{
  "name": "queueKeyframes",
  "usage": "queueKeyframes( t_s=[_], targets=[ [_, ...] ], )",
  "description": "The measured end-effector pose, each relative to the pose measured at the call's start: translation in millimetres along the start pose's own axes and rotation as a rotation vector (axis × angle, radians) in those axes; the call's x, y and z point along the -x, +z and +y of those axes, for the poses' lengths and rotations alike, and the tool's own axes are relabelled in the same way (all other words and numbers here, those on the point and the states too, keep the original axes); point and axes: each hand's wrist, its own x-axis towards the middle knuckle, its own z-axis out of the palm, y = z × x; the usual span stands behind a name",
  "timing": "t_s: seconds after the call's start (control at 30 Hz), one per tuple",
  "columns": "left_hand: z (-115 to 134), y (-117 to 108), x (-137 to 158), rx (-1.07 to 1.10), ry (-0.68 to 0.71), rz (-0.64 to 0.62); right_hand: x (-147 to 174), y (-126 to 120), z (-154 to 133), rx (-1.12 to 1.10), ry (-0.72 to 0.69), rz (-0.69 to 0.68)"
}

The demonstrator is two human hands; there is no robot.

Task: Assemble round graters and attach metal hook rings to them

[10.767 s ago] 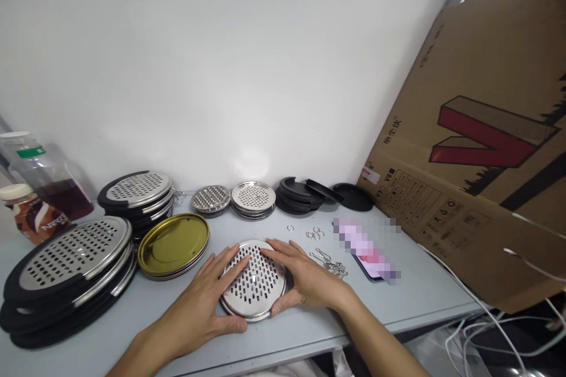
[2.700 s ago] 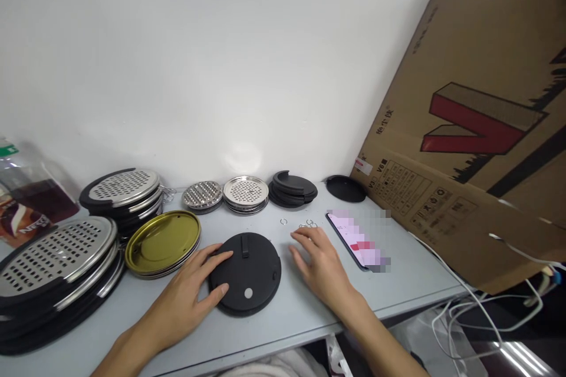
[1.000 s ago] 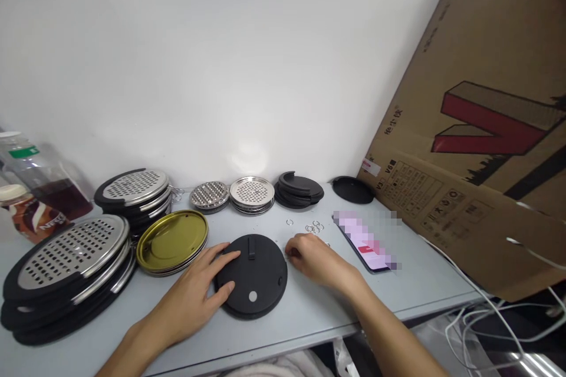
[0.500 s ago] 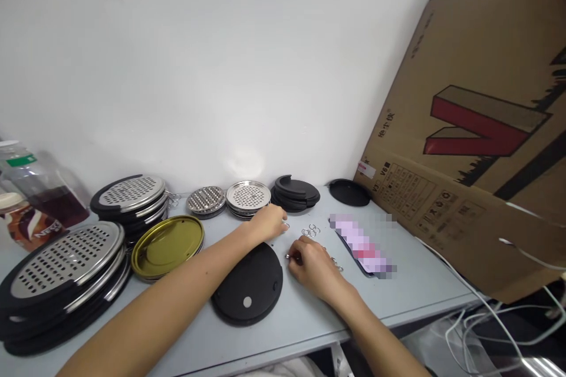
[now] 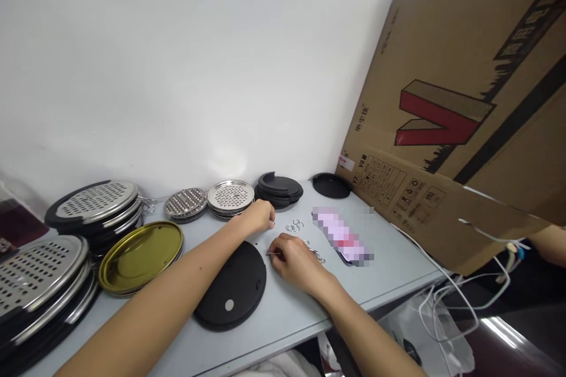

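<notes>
My left hand (image 5: 259, 217) is closed beside the stacked round grater plates (image 5: 230, 195), fingertips pinched low at the table. A small bright edge shows at those fingertips, too small to name. My right hand (image 5: 289, 256) is closed, with a thin metal ring (image 5: 273, 254) partly showing between thumb and fingers. Below my left forearm lies a round black lid (image 5: 234, 291) with a pale dot, partly covered by the arm. Several loose metal rings (image 5: 295, 225) lie just beyond my right hand, and more rings (image 5: 316, 254) lie beside it.
At left stand stacks of black-rimmed grater discs (image 5: 97, 200) and a gold-coloured round lid (image 5: 141, 256). Black lids (image 5: 279, 189) and a black dish (image 5: 331, 185) line the wall. A blurred phone-like object (image 5: 340, 238), a large carton (image 5: 424, 129) and white cables (image 5: 460, 306) are at right. Another person's arm (image 5: 548, 244) shows there.
The view has swung right, so the table things sit further left. Both hands stay low over the table; more of the ring in my right hand shows. Another person's arm has come into view.
</notes>
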Motion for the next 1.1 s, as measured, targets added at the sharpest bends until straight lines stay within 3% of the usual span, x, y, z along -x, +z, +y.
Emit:
queueKeyframes(
  t_s=[0.43, 0.7, 0.9, 1.0, 1.1],
  targets=[
    [5, -4, -3, 0.055, -0.082, -0.058, 1, -4, -2, -0.005, -0.006, -0.041],
    [1, -6, 2, 0.097, -0.049, -0.065, 1, -3, 0, -0.013, -0.024, -0.031],
    [-9, 5, 17, 0.203, 0.0, 0.1, 1, -4, -1, -0.035, 0.016, -0.021],
    [-19, 0, 44, 0.289, 0.051, 0.246, 0, -9, -6, -0.106, 0.011, 0.025],
    [-30, -8, 85, 0.376, 0.072, 0.378, -8, -18, -21, -0.227, -0.08, 0.069]
  ],
)
